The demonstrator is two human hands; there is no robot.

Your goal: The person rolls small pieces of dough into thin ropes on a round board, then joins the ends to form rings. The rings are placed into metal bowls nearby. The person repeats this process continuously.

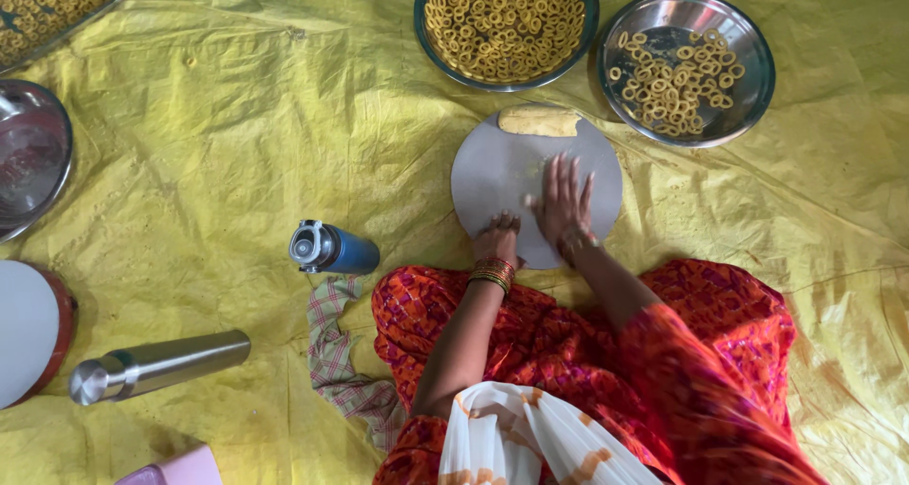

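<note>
Yellow sheet (237, 144) on floor, round board (502, 177), steel plates (748, 40), two bottles (331, 250), checked cloth (336, 362)

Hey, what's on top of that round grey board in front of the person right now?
On the round grey board lie a log of yellow dough at its far edge, the flat right hand and the curled left hand. Anything under either hand is covered.

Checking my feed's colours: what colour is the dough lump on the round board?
Pale yellow; the dough lump shows best in the head view.
</note>
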